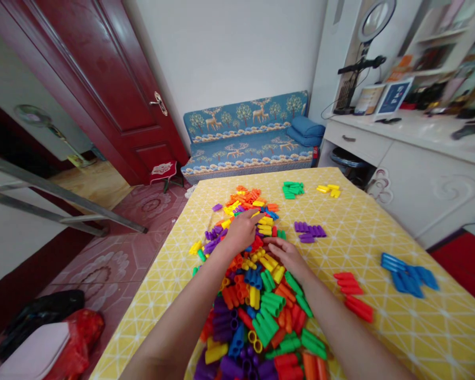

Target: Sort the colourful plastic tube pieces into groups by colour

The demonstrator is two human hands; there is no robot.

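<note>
A long heap of colourful plastic tube-shaped pieces [272, 324] lies on the table in front of me. My left hand [243, 230] reaches over the heap's upper part, fingers stretched beside some yellow pieces [265, 227]. Its fingertips are partly hidden, and I see nothing held in it. Just to the right, my right hand [287, 254] rests at the heap's edge, fingers extended near a red piece [257, 243]. It looks open, with no piece visible in its grasp. Orange pieces [245, 198] gather at the far end of the heap.
Right of the heap lie separate groups of green [293, 189], yellow [329, 190], purple [309, 230], red [348, 283] and blue pieces [409, 274] on the yellow tablecloth [364, 227]. Beyond the table stands a blue sofa [249, 150]; a white desk [427, 158] is at right.
</note>
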